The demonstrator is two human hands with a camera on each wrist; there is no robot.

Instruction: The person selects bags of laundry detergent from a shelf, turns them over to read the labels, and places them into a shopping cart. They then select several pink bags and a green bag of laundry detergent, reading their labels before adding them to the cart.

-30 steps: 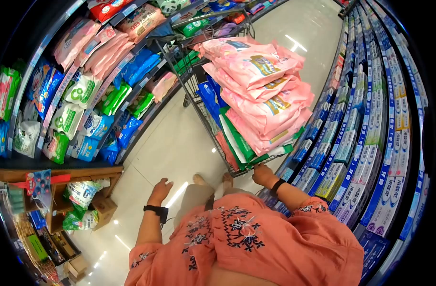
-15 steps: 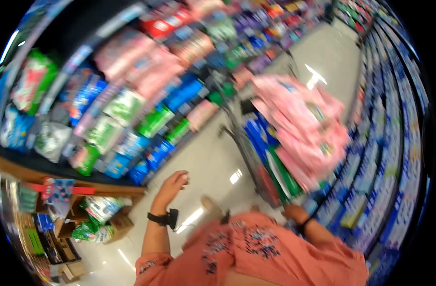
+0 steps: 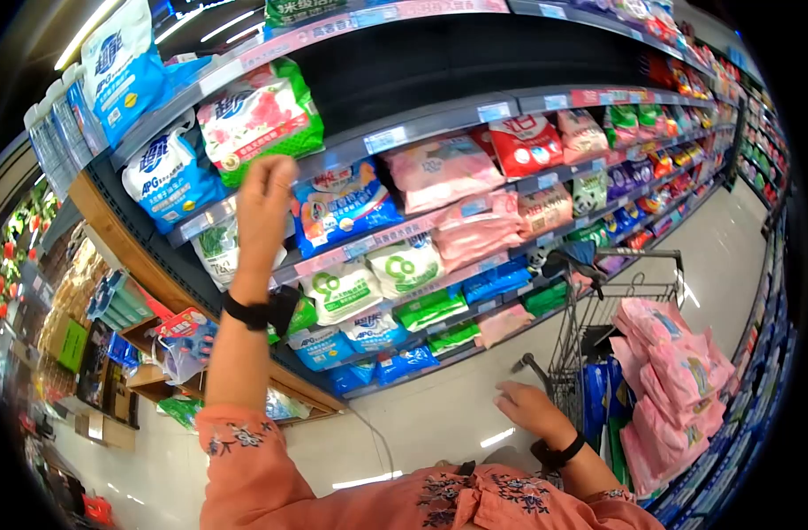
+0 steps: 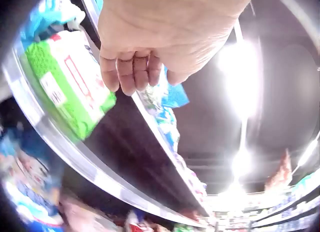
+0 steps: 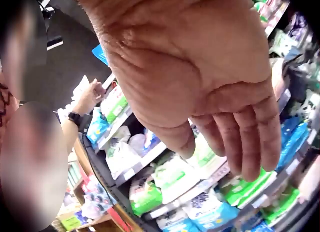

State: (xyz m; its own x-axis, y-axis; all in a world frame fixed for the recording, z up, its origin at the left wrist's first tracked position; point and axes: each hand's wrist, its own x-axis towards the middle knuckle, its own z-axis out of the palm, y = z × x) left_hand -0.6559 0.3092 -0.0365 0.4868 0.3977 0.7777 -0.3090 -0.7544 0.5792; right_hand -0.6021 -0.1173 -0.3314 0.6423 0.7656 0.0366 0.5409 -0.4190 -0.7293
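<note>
The left hand (image 3: 267, 190) is raised in front of a green, white and pink bag (image 3: 261, 119) on the upper shelf; whether it touches the bag cannot be told. In the left wrist view the fingers (image 4: 141, 74) hang loosely bent beside that bag (image 4: 75, 84), holding nothing. Low down, left of the cart, the right hand (image 3: 534, 413) hangs with its fingers relaxed and nothing in them. The right wrist view shows its palm (image 5: 190, 71) with loosely extended fingers. The cart (image 3: 570, 353) carries a stack of pink bags (image 3: 673, 389).
Shelves (image 3: 439, 110) of bagged goods run from the left to the far right. Blue-and-white bags (image 3: 170, 172) stand left of the green one. A wooden shelf unit (image 3: 125, 247) is at the left. More shelving lines the right edge.
The view has swung toward the left shelves. The left hand has risen from low over the floor to the upper shelf. The right hand is off the cart's near end, and the cart appears farther right.
</note>
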